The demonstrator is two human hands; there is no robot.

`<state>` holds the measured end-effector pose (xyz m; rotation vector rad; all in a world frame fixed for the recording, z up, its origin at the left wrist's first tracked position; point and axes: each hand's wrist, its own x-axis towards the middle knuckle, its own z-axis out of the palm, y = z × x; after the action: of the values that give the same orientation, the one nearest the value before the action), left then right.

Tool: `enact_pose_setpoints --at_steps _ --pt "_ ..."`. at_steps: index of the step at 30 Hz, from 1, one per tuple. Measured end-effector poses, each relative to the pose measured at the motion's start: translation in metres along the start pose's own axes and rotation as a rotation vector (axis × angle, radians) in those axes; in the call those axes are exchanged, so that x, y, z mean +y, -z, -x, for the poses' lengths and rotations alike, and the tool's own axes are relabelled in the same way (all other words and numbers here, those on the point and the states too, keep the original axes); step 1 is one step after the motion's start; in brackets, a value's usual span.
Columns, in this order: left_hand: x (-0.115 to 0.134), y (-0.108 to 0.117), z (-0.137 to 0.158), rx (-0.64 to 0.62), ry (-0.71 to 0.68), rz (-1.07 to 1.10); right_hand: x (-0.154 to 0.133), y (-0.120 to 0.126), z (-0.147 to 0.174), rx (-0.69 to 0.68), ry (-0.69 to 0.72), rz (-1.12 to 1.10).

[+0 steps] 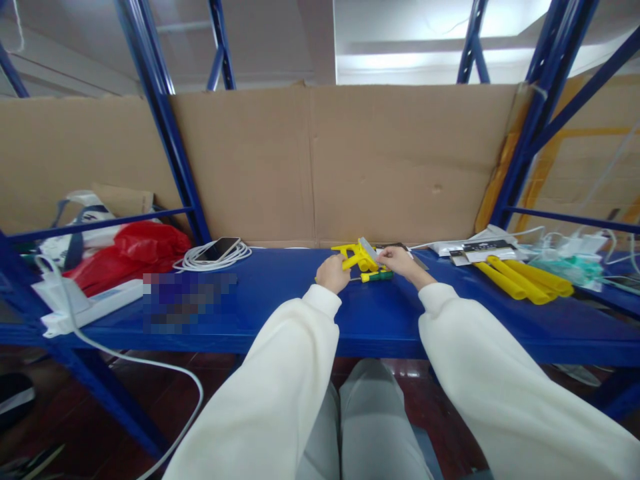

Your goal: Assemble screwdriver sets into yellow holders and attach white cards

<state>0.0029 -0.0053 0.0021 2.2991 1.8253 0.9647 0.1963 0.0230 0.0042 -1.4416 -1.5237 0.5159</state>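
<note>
My left hand [333, 273] is closed around the handle end of a yellow plastic piece [356, 255] that looks like a trigger-style sprayer body with a pale grey flat part [369, 252] at its right end. Beside that grey part, my right hand [395, 259] has its fingertips pinched together; whether they grip the grey part or something small is too fine to make out. A screwdriver [379, 275] with a green and yellow handle lies on the blue shelf just below the piece, its shaft pointing toward my left hand.
Yellow tubes [523, 280] and a black-and-white package [483, 252] lie at right. A phone [219, 249] rests on a coiled white cable [193, 260] at left, near a white power strip [95, 307] and a red bag [145, 250]. Cardboard [320, 167] stands behind the blue shelf [380, 320].
</note>
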Motion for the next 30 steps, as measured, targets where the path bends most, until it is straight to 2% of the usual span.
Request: enact_pose_setpoints --at_steps 9,17,30 --pt "0.001 0.002 0.002 0.028 0.013 0.037 -0.014 -0.004 -0.001 -0.027 -0.108 -0.046" --pt "0.0 0.002 0.002 0.064 -0.009 0.061 -0.01 0.008 0.005 -0.089 -0.121 -0.063" --pt "-0.001 0.002 0.001 0.06 -0.059 0.073 -0.004 0.011 0.006 -0.112 -0.06 -0.121"
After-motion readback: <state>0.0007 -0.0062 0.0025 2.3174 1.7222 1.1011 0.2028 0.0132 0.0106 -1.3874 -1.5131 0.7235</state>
